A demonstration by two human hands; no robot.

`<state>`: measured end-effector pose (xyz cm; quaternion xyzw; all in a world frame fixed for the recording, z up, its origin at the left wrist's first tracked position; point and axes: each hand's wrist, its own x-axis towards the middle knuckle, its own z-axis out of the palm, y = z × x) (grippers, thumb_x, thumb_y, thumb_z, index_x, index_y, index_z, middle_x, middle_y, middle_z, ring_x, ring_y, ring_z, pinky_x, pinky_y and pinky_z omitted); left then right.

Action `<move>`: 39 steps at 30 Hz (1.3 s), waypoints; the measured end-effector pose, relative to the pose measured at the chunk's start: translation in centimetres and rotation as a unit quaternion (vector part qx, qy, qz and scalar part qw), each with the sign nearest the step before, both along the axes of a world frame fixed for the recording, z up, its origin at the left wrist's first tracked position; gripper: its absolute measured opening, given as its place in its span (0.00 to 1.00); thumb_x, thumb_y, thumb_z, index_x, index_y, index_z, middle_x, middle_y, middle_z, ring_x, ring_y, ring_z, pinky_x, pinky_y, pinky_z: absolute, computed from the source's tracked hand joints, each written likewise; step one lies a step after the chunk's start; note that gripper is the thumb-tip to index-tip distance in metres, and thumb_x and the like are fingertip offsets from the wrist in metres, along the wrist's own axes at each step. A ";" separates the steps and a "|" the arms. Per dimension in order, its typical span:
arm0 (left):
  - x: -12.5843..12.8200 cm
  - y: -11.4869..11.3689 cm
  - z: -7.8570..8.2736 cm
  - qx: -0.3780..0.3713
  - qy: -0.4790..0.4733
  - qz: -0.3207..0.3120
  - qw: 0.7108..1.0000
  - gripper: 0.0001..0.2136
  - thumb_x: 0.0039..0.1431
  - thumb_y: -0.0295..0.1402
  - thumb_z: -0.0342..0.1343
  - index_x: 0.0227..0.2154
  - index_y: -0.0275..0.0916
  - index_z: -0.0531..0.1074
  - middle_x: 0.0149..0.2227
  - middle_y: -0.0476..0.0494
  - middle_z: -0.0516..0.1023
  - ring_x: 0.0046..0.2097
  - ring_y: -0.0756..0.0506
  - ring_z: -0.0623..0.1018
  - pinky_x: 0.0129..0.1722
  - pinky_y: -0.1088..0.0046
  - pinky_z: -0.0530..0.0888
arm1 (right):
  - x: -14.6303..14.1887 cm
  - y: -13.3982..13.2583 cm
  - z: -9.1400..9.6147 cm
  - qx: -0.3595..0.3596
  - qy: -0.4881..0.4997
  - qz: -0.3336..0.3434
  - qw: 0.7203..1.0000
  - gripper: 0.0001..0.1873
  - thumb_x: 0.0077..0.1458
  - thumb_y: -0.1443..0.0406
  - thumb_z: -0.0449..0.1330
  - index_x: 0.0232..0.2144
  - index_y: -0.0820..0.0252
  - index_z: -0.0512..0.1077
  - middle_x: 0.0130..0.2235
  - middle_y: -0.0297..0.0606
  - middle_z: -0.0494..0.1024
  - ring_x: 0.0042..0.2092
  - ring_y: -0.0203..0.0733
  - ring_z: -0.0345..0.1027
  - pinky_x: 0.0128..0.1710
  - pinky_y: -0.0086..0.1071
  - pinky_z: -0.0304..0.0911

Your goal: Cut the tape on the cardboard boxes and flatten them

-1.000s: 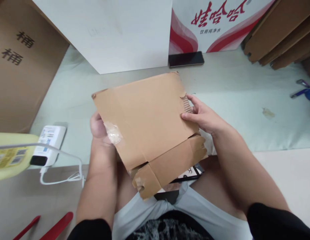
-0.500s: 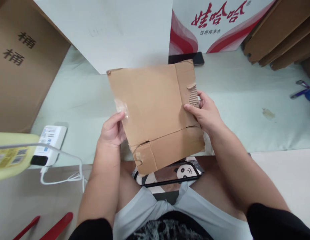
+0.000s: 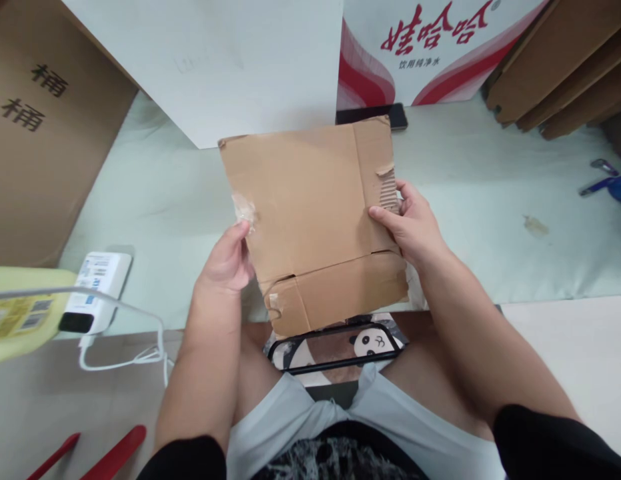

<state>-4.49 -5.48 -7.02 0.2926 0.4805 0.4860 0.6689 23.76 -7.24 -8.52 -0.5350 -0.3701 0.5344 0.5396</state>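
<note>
A flattened brown cardboard box [image 3: 310,213] with torn edges and bits of old tape is held up in front of me over my lap. My left hand [image 3: 225,260] grips its left edge, fingers curled behind and thumb at the tape scrap. My right hand [image 3: 413,223] pinches the right edge beside a torn corrugated patch, thumb on the front. The box's small bottom flaps hang toward me. Below it a panda-print item with a black frame [image 3: 340,343] rests on my legs.
A pale green mat [image 3: 490,220] covers the floor ahead. A black phone [image 3: 397,115] lies by a red-and-white printed carton [image 3: 430,47]. A white board [image 3: 215,67] leans behind. Brown cartons stand left [image 3: 40,133] and right [image 3: 555,60]. A white power bank [image 3: 93,290] with cable sits left.
The cardboard has turned from a tilted slant to nearly upright and lifted slightly away from me. My left hand shifted from behind the left edge to gripping it lower down.
</note>
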 end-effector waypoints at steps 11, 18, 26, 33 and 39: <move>-1.4 1.2 0.9 0.093 -0.050 0.154 0.983 0.09 0.66 0.37 0.58 0.43 0.41 0.79 0.43 0.50 0.87 0.64 0.45 0.75 0.65 0.67 0.74 | 1.7 0.1 0.8 -0.039 0.132 0.121 0.983 0.37 0.41 0.32 0.64 0.44 0.50 0.76 0.43 0.37 0.84 0.43 0.53 0.82 0.41 0.47 0.77; 0.3 1.3 0.9 0.002 -0.113 0.162 0.980 0.15 0.73 0.34 0.46 0.40 0.39 0.79 0.39 0.49 0.87 0.59 0.46 0.79 0.63 0.67 0.75 | -1.0 -0.4 -0.1 -0.027 0.158 0.146 0.976 0.40 0.34 0.49 0.79 0.49 0.46 0.72 0.43 0.32 0.84 0.42 0.45 0.81 0.41 0.38 0.78; 0.5 -0.1 0.9 0.041 -0.138 -0.035 0.989 0.17 0.51 0.35 0.66 0.45 0.45 0.75 0.50 0.44 0.83 0.57 0.37 0.80 0.51 0.60 0.80 | 0.1 -3.4 0.3 -0.012 0.067 -0.022 0.997 0.32 0.40 0.53 0.77 0.48 0.47 0.74 0.46 0.35 0.84 0.56 0.54 0.77 0.56 0.50 0.76; -1.0 -0.2 1.3 0.033 -0.147 -0.029 0.988 0.21 0.45 0.35 0.69 0.44 0.45 0.73 0.50 0.45 0.81 0.51 0.41 0.81 0.50 0.64 0.77 | 10.2 -6.8 4.5 0.041 -0.076 -0.337 0.937 0.29 0.20 0.62 0.76 0.31 0.54 0.71 0.42 0.34 0.81 0.53 0.49 0.74 0.40 0.38 0.81; -1.0 -0.1 1.7 0.014 -0.166 -0.031 0.985 0.20 0.39 0.35 0.71 0.37 0.42 0.73 0.35 0.52 0.80 0.36 0.47 0.81 0.42 0.69 0.77 | 18.0 -7.2 5.5 0.019 -0.314 -0.405 0.859 0.28 0.31 0.62 0.69 0.37 0.51 0.63 0.52 0.39 0.78 0.55 0.53 0.75 0.40 0.52 0.80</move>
